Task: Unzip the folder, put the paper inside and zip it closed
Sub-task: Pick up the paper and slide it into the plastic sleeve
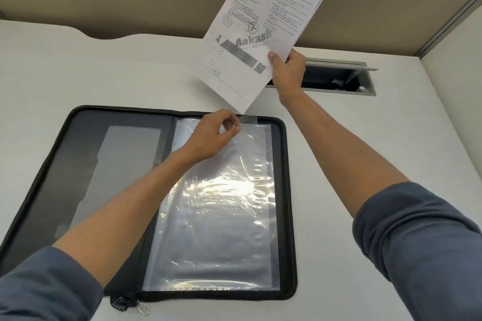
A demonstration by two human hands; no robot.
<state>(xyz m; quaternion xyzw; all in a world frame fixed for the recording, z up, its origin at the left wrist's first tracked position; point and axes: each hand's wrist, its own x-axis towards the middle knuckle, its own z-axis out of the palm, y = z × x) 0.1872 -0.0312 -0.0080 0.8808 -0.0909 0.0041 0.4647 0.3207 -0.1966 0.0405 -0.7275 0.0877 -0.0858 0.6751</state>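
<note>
One black zip folder (284, 190), lying open flat on one white desk (78, 73); clear plastic sleeves (216, 216) inside. One printed paper sheaf (260, 21), held aloft above the folder's far edge, pinched by right hand (287, 70). Left hand (211, 135) pinches the top sleeve's upper edge. One open cable tray (339, 78) beyond.

The paper (260, 21) in my right hand (285, 68) reads "Aakash" in bold grey; its QR code and fine print are unreadable.
</note>
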